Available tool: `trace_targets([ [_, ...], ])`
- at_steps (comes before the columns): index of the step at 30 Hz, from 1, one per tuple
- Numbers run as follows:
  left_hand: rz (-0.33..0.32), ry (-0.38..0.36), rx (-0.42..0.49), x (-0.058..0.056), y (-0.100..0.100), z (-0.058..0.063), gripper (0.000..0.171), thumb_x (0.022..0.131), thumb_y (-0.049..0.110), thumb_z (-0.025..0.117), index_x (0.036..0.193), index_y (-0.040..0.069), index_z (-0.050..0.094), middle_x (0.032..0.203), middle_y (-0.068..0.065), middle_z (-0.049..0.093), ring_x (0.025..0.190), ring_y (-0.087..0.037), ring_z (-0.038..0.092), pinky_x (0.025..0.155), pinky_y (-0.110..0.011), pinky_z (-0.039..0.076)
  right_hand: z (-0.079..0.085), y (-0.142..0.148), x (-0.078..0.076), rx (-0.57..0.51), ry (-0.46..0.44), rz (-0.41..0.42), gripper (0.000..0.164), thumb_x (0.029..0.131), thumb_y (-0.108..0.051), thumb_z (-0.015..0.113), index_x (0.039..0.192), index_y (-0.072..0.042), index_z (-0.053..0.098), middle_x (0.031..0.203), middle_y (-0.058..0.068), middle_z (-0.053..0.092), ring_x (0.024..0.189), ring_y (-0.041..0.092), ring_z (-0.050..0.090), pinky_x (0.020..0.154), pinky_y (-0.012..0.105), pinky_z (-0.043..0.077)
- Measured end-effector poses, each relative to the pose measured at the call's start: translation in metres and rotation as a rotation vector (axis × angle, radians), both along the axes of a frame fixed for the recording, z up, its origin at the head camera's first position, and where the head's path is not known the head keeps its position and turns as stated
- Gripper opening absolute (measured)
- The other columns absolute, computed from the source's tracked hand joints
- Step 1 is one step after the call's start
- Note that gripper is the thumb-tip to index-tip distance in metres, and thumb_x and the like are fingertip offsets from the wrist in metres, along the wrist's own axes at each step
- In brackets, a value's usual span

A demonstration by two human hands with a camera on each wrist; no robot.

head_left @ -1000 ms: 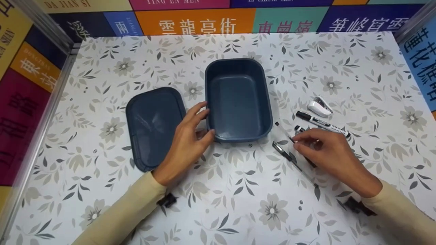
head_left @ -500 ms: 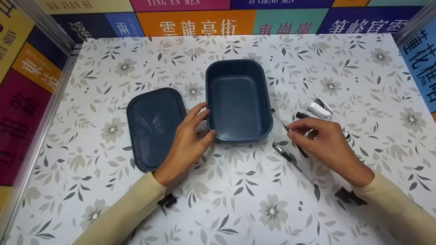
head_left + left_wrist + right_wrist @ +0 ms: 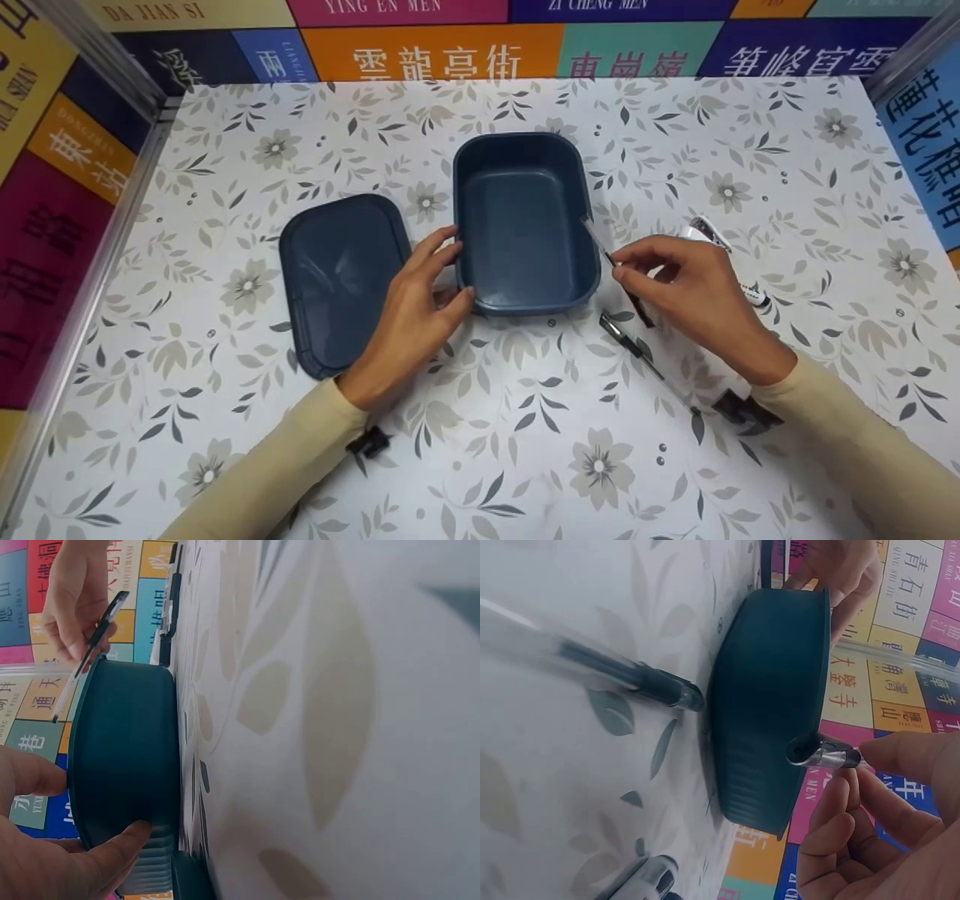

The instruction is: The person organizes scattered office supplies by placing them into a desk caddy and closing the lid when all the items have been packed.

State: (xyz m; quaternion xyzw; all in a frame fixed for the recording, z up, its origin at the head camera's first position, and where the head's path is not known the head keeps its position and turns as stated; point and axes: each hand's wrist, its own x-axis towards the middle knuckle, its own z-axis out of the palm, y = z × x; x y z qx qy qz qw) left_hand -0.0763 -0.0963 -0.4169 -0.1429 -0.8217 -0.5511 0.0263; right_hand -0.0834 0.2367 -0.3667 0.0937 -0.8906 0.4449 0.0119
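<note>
A dark blue rectangular box [image 3: 517, 236] stands uncovered in mid-table. My left hand [image 3: 409, 307] rests on its left side, fingertips at the rim and thumb at the near corner. The left wrist view shows that thumb [image 3: 124, 844] against the outer wall. My right hand [image 3: 686, 292] pinches a clear-barrelled pen with a black grip [image 3: 602, 244] between thumb and fingers, its far end over the box's right rim. A second such pen [image 3: 637, 351] lies on the table, front right of the box.
Left of the box lies its flat dark blue lid [image 3: 341, 281]. Partly hidden behind my right hand are a white stapler [image 3: 705, 229] and a white marker [image 3: 756, 296]. Printed panels [image 3: 450, 52] border the flower-patterned table [image 3: 600, 465].
My right hand has carried the pen up and left, from the table beside the box to above its right rim. The left hand and box have stayed put.
</note>
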Motion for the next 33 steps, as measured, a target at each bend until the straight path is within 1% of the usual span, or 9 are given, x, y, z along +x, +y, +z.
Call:
trace_targets([
  [5, -0.001, -0.001, 0.009, 0.0, 0.0, 0.0, 0.055, 0.096, -0.002, 0.071, 0.149, -0.013, 0.059, 0.171, -0.013, 0.045, 0.142, -0.029, 0.061, 0.1, -0.04, 0.064, 0.001, -0.007, -0.007, -0.024, 0.011, -0.001, 0.013, 0.096, -0.009, 0.084, 0.107, -0.014, 0.088, 0.092, 0.002, 0.082, 0.069, 0.011, 0.065, 0.064, 0.017, 0.051],
  [11, -0.001, -0.003, -0.007, 0.0, 0.0, 0.0, 0.057, 0.097, 0.0, 0.071, 0.151, -0.013, 0.058, 0.171, -0.012, 0.045, 0.143, -0.028, 0.06, 0.101, -0.042, 0.063, 0.001, -0.013, -0.013, -0.067, 0.018, 0.013, 0.014, 0.096, -0.007, 0.084, 0.107, -0.012, 0.088, 0.094, 0.007, 0.082, 0.07, 0.01, 0.065, 0.064, 0.017, 0.052],
  [16, -0.005, -0.016, -0.002, 0.001, 0.0, 0.0, 0.057, 0.098, 0.001, 0.071, 0.152, -0.012, 0.057, 0.172, -0.012, 0.044, 0.144, -0.028, 0.059, 0.102, -0.042, 0.063, 0.003, -0.017, -0.018, -0.093, 0.007, 0.018, 0.013, 0.096, -0.008, 0.084, 0.108, -0.012, 0.088, 0.095, 0.007, 0.082, 0.065, 0.009, 0.064, 0.06, 0.016, 0.051],
  [18, -0.006, -0.02, 0.008, 0.0, 0.0, 0.0, 0.057, 0.098, 0.0, 0.071, 0.152, -0.012, 0.056, 0.172, -0.012, 0.043, 0.144, -0.028, 0.059, 0.102, -0.043, 0.063, 0.004, -0.019, -0.021, -0.1, 0.004, 0.017, 0.013, 0.096, -0.009, 0.084, 0.108, -0.012, 0.087, 0.094, 0.006, 0.082, 0.066, 0.009, 0.064, 0.06, 0.017, 0.051],
  [24, -0.007, -0.033, 0.028, 0.0, 0.0, 0.0, 0.058, 0.097, -0.001, 0.071, 0.153, -0.011, 0.057, 0.172, -0.011, 0.043, 0.145, -0.029, 0.059, 0.102, -0.042, 0.062, 0.005, -0.024, -0.028, -0.114, 0.008, 0.016, 0.012, 0.096, -0.009, 0.084, 0.108, -0.011, 0.087, 0.092, 0.001, 0.081, 0.077, 0.009, 0.068, 0.065, 0.018, 0.053],
  [29, -0.01, -0.029, 0.036, 0.0, 0.001, -0.001, 0.058, 0.098, -0.001, 0.072, 0.153, -0.012, 0.056, 0.172, -0.012, 0.043, 0.145, -0.03, 0.058, 0.103, -0.042, 0.062, 0.005, -0.028, -0.032, -0.127, 0.012, 0.016, 0.012, 0.096, -0.008, 0.083, 0.108, -0.01, 0.087, 0.095, 0.005, 0.082, 0.079, 0.01, 0.069, 0.067, 0.018, 0.053],
  [33, -0.007, -0.032, 0.037, 0.001, 0.0, 0.0, 0.058, 0.099, -0.001, 0.072, 0.154, -0.011, 0.056, 0.173, -0.012, 0.043, 0.145, -0.027, 0.058, 0.104, -0.042, 0.062, 0.006, -0.032, -0.034, -0.126, 0.017, 0.021, 0.012, 0.097, -0.009, 0.083, 0.108, -0.011, 0.087, 0.095, 0.006, 0.082, 0.08, 0.011, 0.069, 0.069, 0.02, 0.053],
])
